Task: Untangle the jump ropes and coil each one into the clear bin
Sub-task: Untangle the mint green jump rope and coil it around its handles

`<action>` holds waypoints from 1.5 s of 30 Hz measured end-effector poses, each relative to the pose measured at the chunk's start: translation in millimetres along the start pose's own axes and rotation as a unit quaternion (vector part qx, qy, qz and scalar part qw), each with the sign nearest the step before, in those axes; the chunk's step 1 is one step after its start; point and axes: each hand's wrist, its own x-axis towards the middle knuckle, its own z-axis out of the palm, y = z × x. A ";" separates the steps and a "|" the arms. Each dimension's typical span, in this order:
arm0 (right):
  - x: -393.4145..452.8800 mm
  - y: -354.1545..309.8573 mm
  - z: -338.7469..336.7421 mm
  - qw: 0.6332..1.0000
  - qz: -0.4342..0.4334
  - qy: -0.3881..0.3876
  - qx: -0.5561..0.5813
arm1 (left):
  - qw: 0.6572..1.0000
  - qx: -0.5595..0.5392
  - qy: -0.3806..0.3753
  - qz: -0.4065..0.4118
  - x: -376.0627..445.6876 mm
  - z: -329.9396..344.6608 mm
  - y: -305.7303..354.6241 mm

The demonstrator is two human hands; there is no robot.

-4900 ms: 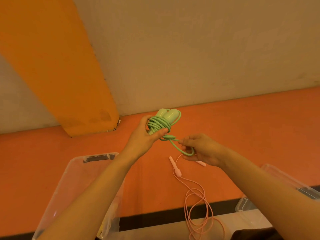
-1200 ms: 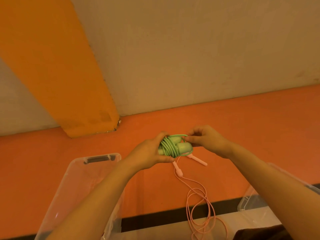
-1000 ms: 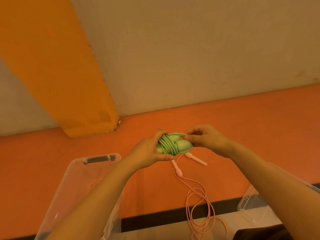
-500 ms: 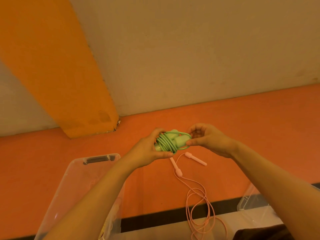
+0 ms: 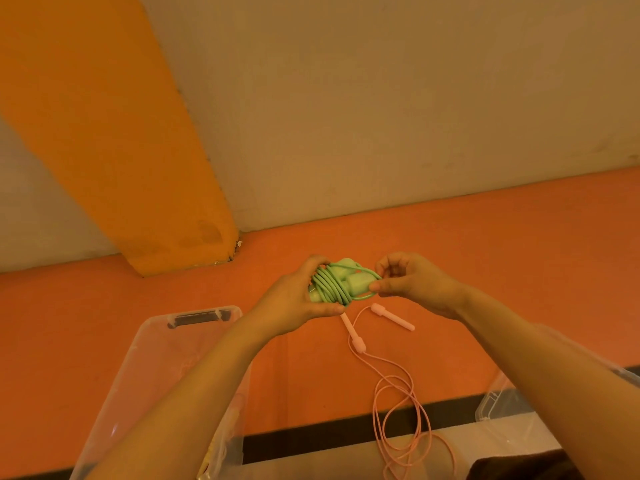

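Left hand (image 5: 294,306): fingers curled round the coiled mint-green plastic jump rope (image 5: 337,284) — held up in the air.
Right hand (image 5: 412,284): thumb and fingertip pinch its outer loop.
Pink jump rope (image 5: 398,386): loose on the orange surface below.
Clear plastic bin (image 5: 145,368): lower left — beneath the left forearm.

I am reaching both bare forearms forward, hands meeting close together. My left hand (image 5: 294,303) is curling its fingers and thumb around a bundle. My right hand (image 5: 412,285) is pinching with thumb and forefinger, other fingers curled.
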 end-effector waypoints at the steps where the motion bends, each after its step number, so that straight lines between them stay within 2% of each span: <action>1: 0.0 0.3 0.6 1.000 -0.003 0.000 -0.005 | 1.000 0.002 0.002 -0.001 0.3 0.6 -0.4; 16: 1.4 -0.2 6.2 0.998 -0.022 0.048 -0.047 | 0.999 0.011 0.030 -0.016 2.5 6.7 -2.0; 24: 11.8 2.9 22.1 0.985 -0.054 0.156 -0.046 | 0.994 0.028 0.104 -0.033 4.4 9.1 4.6; 29: 17.8 1.1 34.2 0.977 -0.043 0.203 -0.048 | 0.990 0.036 0.128 -0.051 6.8 10.4 6.5; 36: 15.0 -1.9 43.2 0.971 -0.051 0.223 -0.065 | 0.989 0.031 0.134 -0.062 8.2 11.3 7.8; 45: 9.9 -1.8 66.0 0.973 -0.063 0.211 -0.071 | 0.987 0.024 0.139 -0.074 7.7 8.3 10.3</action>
